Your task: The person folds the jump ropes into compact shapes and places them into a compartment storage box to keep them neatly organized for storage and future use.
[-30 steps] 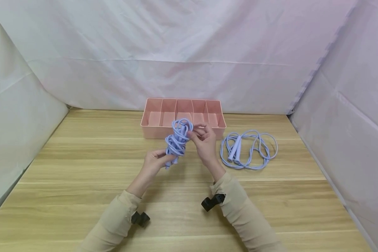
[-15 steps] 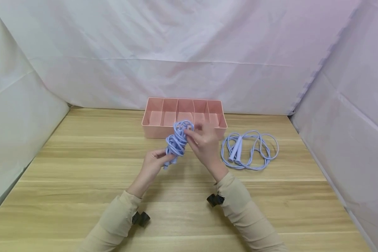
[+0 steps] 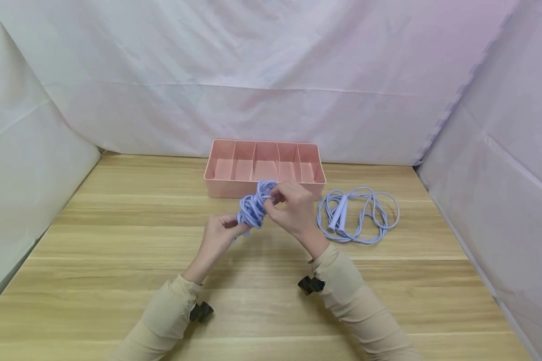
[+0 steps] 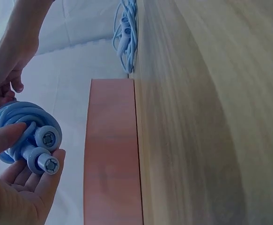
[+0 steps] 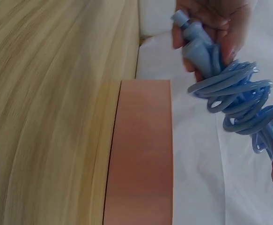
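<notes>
while left hand grips rope, tabletop's side edges lie well apart

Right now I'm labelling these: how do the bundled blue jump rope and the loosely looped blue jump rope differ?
The left hand and right hand hold the bundled rope; the looped rope lies on the wood-grain table.
The bundled rope is wrapped around its handles; the looped rope spreads in open loops.
Both are blue, with two handles.
</notes>
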`<control>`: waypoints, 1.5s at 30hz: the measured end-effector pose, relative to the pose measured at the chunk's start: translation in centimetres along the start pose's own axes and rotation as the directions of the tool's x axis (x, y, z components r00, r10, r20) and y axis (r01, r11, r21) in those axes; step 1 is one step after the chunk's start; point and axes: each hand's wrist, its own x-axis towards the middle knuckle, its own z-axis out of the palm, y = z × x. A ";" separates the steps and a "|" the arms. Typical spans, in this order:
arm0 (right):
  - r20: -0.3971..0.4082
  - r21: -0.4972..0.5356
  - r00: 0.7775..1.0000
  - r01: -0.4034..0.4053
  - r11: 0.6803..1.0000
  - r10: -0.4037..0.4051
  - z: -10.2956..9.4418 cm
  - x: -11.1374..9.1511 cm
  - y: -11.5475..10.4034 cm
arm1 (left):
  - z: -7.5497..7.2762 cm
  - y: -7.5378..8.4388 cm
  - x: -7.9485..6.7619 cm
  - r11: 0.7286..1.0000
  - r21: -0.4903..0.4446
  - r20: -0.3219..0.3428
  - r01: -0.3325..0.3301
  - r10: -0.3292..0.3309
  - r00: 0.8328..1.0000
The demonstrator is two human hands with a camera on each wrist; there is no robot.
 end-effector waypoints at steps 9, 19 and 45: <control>-0.007 0.104 0.999 -0.043 0.994 0.044 0.7 -0.5 -1.1 | -0.1 0.0 0.3 0.970 -0.188 0.048 0.156 -0.150 0.988; -0.078 -0.070 0.992 0.095 0.993 -0.101 2.5 -2.6 -0.7 | 0.4 0.0 1.2 0.823 -0.476 0.175 0.309 -0.256 0.951; 0.277 0.057 0.941 -0.218 0.974 0.194 1.7 0.5 4.1 | 0.9 2.2 7.4 0.936 -0.293 0.341 0.196 -0.089 0.936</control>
